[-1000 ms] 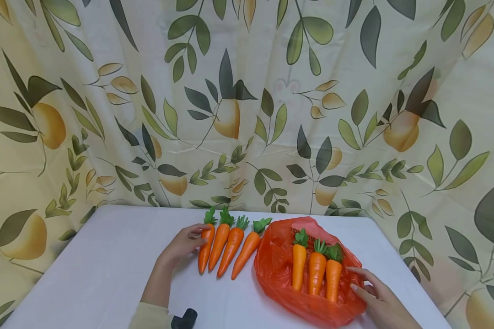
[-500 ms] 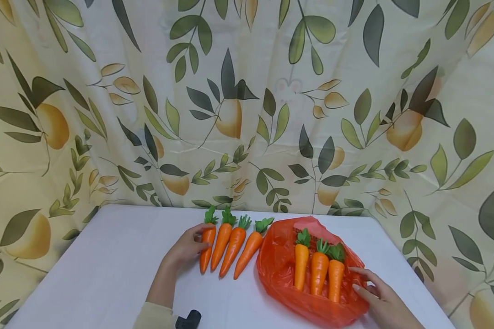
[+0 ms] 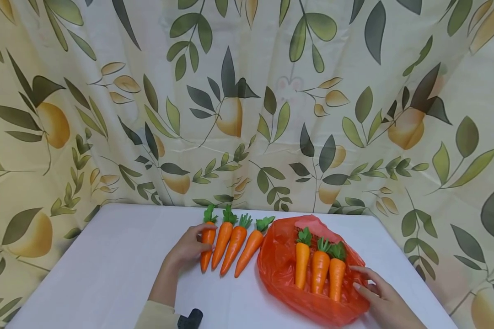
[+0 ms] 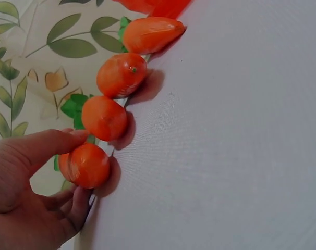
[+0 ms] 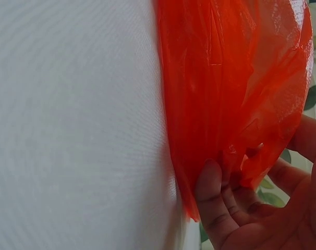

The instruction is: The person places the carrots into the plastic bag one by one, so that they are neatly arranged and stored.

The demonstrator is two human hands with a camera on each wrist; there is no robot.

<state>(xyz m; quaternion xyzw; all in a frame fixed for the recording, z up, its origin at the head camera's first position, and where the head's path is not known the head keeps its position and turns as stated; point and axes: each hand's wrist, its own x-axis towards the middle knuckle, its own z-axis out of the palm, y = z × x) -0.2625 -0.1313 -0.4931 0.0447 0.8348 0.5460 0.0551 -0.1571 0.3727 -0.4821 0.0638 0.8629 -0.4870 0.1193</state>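
My left hand (image 3: 191, 246) grips the leftmost carrot (image 3: 207, 240) of a row on the table. In the left wrist view, thumb and fingers of the left hand (image 4: 30, 185) lie on opposite sides of that carrot (image 4: 90, 165), whose tip faces the camera. Three more orange carrots with green tops lie to its right: a second (image 3: 222, 244), a third (image 3: 234, 250) and a slanted one (image 3: 249, 252). At the right, a red plastic bag (image 3: 277, 292) lies with its mouth spread and three carrots (image 3: 320, 272) inside. My right hand (image 3: 384, 294) pinches the bag's right edge (image 5: 241, 151).
Under everything is a white-covered table (image 3: 107, 265), its back edge against a curtain (image 3: 247, 169) printed with leaves and fruit. A dark strap-mounted device (image 3: 190, 318) sits at the left wrist, by a beige sleeve (image 3: 158, 315).
My left hand has moved slightly onto the leftmost carrot and its fingers have closed round it. The right hand stays at the bag's edge. The head view has shifted a little.
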